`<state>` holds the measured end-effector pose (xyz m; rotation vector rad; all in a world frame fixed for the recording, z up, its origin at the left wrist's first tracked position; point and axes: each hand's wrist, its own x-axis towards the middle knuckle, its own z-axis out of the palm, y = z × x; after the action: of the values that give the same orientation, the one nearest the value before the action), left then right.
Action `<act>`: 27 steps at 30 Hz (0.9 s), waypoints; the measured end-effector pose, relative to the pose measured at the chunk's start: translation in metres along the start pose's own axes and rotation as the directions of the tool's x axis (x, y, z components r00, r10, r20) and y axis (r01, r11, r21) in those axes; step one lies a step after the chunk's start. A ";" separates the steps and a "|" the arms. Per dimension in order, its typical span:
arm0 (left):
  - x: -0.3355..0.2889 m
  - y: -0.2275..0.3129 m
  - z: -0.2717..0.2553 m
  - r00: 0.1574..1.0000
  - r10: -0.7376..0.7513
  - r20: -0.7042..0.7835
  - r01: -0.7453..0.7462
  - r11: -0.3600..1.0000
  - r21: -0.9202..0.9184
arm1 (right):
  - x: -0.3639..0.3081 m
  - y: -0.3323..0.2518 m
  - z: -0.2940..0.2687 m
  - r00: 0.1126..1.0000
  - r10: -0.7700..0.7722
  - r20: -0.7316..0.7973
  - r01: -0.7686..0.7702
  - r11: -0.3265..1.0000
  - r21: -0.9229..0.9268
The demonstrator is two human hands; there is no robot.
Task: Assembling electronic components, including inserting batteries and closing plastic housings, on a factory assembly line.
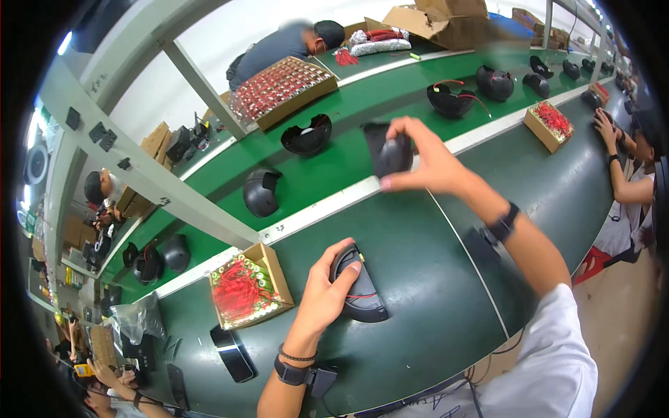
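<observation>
At lower centre, a black open casing (368, 304) is gripped by the left hand (326, 291). Lower left of centre, red wires (240, 285) are held in a carton (278, 275). At upper centre, a dark curved piece (391, 159) is clasped by the right hand (428, 157), well apart. Beyond, black domed shells (260, 194) are borne by a green belt (334, 167).

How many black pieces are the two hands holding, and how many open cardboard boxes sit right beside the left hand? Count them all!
Black pieces, one in the left hand, one in the right hand: 2
Open cardboard boxes: 1
Total: 3
</observation>
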<state>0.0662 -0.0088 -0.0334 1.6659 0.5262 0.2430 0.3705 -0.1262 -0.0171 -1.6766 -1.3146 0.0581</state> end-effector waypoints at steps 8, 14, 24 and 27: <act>0.009 0.011 0.008 0.989 0.132 0.069 -0.131 0.991 -0.019 | -0.139 -0.072 0.033 0.943 0.029 0.332 -0.145 0.932 0.332; 0.008 0.006 0.006 0.986 0.098 0.133 -0.091 0.994 -0.060 | -0.128 -0.093 0.036 0.915 0.011 0.404 -0.067 0.990 0.123; 0.005 0.010 0.012 0.985 0.096 0.141 -0.087 0.994 -0.064 | -0.132 -0.087 0.038 0.930 0.036 0.367 -0.130 0.964 0.233; 0.008 0.010 0.011 0.986 0.084 0.141 -0.074 0.994 -0.077 | -0.129 -0.085 0.039 0.930 0.019 0.367 -0.115 0.963 0.243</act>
<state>0.0804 -0.0154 -0.0261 1.6221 0.3396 0.1956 0.2343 -0.2046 -0.0420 -1.5276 -1.4451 0.5834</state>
